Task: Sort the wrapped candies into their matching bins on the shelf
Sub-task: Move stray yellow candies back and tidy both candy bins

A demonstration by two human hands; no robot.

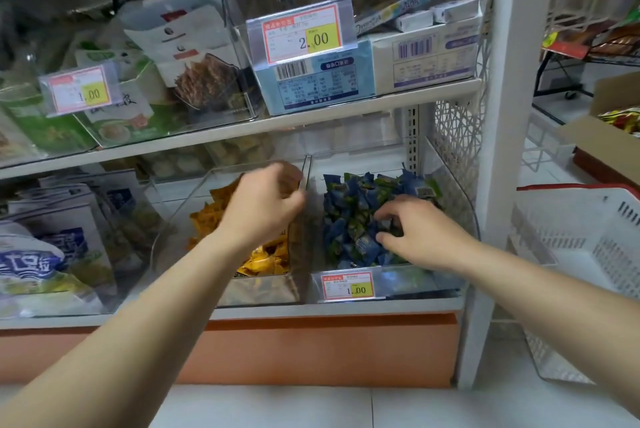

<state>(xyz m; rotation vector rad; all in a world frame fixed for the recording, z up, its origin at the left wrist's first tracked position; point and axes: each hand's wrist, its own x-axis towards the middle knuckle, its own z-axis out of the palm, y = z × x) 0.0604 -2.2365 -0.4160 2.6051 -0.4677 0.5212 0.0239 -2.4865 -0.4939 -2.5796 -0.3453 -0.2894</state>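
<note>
Two clear bins stand side by side on the lower shelf. The left bin (298, 284) holds yellow and orange wrapped candies (263, 259). The right bin (464, 192) is heaped with blue and green wrapped candies (349, 216). My left hand (266, 200) hovers over the yellow bin with its fingers curled; whether it holds anything is hidden by motion blur. My right hand (415, 230) lies in the blue pile, thumb and fingers pinching a small dark candy (388, 224).
A 1.00 price tag (347, 286) is clipped on the blue bin's front. Snack packets (52, 247) fill the bin to the left. The upper shelf (311, 117) overhangs both bins. A white plastic basket (588, 247) stands at the right, beyond the shelf post (498, 150).
</note>
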